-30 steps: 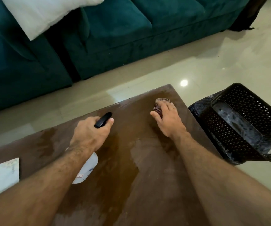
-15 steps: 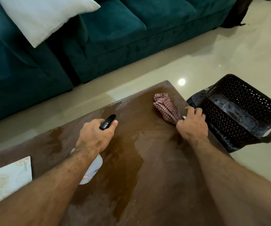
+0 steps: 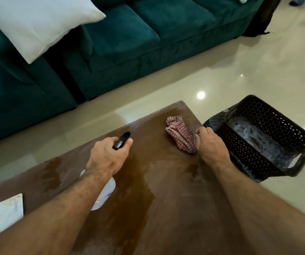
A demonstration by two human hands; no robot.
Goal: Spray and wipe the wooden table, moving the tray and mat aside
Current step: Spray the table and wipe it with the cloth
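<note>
A living room with a pale glossy floor point(image 3: 221, 57) and a teal sofa point(image 3: 129, 34) bearing a white cushion point(image 3: 37, 24) lies behind a brown wooden desk point(image 3: 166, 208) that fills the lower half of the head view. The left hand point(image 3: 107, 155) has its grip curled around the neck of a white spray bottle point(image 3: 104, 196), with the black nozzle point(image 3: 121, 140) projecting forward above the knuckles and pointing toward the far edge of the desk; the bottle body hangs below the wrist, above the desk top. The right hand point(image 3: 210, 144) rests at the right edge of the desk with its fingers bent downward, touching or just beside a crumpled red-checked cloth point(image 3: 181, 135); whether this grip pinches the cloth cannot be told from this view. The cloth lies on the desk near the far right corner. A black perforated tray point(image 3: 276, 129) sits tilted beside the right edge of the desk, apparently already off it, with a dark sheet, possibly the mat, partly under it. A pale board point(image 3: 1, 214) remains on the near left of the desk. A dark wet band runs down the middle of the desk and another patch marks the left part, which suggests that spraying is well under way; wiping of these wet areas, and of the desk under the board, appears still to be done.
</note>
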